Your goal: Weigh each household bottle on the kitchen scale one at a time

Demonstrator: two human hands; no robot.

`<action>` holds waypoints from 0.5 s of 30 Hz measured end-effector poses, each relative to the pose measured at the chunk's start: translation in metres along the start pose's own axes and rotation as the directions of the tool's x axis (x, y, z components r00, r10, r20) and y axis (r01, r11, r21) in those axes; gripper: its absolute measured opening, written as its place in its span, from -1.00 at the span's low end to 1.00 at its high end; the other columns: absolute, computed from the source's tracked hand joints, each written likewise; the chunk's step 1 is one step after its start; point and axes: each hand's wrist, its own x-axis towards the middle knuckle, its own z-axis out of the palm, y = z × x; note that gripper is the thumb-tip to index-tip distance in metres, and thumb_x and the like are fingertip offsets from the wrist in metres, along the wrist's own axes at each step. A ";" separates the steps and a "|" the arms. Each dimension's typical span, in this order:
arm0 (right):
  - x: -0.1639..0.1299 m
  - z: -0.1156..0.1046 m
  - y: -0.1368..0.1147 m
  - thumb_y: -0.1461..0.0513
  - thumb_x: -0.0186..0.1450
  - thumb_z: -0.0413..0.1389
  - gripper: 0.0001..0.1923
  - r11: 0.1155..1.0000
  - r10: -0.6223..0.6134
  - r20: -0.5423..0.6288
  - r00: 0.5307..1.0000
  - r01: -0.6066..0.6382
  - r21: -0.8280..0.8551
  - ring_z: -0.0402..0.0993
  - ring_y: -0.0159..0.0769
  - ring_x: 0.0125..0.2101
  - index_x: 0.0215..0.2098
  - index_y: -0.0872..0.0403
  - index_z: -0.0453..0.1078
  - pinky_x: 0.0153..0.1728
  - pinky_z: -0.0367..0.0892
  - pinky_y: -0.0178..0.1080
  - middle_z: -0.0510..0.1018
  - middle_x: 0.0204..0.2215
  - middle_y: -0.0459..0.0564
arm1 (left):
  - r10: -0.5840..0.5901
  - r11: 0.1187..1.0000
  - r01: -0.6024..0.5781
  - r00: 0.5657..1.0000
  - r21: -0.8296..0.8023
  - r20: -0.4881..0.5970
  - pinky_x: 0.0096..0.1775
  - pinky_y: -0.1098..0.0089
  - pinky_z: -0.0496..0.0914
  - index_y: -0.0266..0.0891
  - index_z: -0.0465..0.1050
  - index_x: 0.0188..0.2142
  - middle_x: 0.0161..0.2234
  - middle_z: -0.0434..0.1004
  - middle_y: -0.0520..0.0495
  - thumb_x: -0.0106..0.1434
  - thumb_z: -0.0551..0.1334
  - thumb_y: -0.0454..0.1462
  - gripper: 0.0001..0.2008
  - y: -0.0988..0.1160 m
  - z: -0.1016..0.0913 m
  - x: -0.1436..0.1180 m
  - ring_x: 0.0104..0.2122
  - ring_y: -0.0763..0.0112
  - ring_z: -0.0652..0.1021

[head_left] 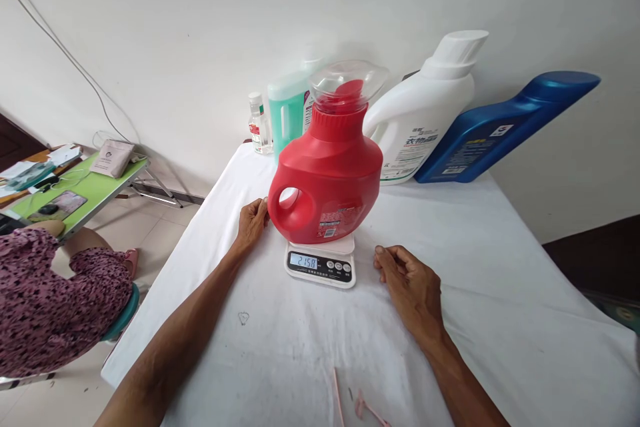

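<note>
A large red detergent jug [330,173] stands upright on a white digital kitchen scale [320,267], whose lit display reads 2158. On the jug's mouth sits a clear plastic funnel-like piece [333,77], with something red visible inside it. My left hand [253,221] rests on the cloth left of the jug, fingers curled closed, close by the handle side; whether it touches the jug I cannot tell. To the right of the scale lies my right hand [410,283], apart from it, loosely curled with thumb against the fingers and nothing seen in it.
Behind the jug stand a small clear bottle [259,127], a green bottle [287,110], a white detergent bottle [425,113] and a tilted blue bottle [480,137]. Pinkish strips [367,407] lie on the white tablecloth [270,347]. A seated person [65,307] is at a green table [107,190].
</note>
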 end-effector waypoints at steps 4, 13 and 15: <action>0.000 0.000 0.000 -0.16 0.31 0.10 -0.54 1.000 0.003 -0.002 1.000 -0.003 -0.006 0.35 -0.32 -0.56 -0.49 0.00 0.36 -0.53 0.24 -0.30 0.46 -0.58 -0.08 | -0.001 1.000 0.001 1.000 0.006 -0.002 -0.48 0.36 0.08 -0.21 0.28 -0.59 -0.67 0.24 0.08 0.26 0.26 0.27 -0.35 -0.001 0.000 0.000 -0.60 0.52 0.22; 0.000 0.000 0.002 -0.16 0.33 0.09 -0.53 0.999 -0.019 0.000 1.000 0.019 -0.027 0.28 -0.35 -0.60 -0.49 0.00 0.35 -0.56 0.18 -0.31 0.40 -0.62 -0.12 | 0.013 1.000 -0.013 1.000 0.027 0.007 -0.48 0.38 0.08 -0.20 0.26 -0.57 -0.66 0.23 0.09 0.32 0.20 0.25 -0.38 -0.005 0.000 0.001 -0.60 0.52 0.21; 0.000 0.000 0.002 -0.16 0.33 0.09 -0.54 0.999 -0.012 0.001 1.000 0.012 -0.033 0.27 -0.35 -0.60 -0.48 0.00 0.35 -0.56 0.18 -0.31 0.38 -0.64 -0.13 | 0.014 0.999 -0.014 1.000 0.039 0.009 -0.48 0.38 0.08 -0.20 0.26 -0.57 -0.66 0.24 0.09 0.33 0.19 0.24 -0.38 -0.006 -0.001 0.001 -0.60 0.52 0.22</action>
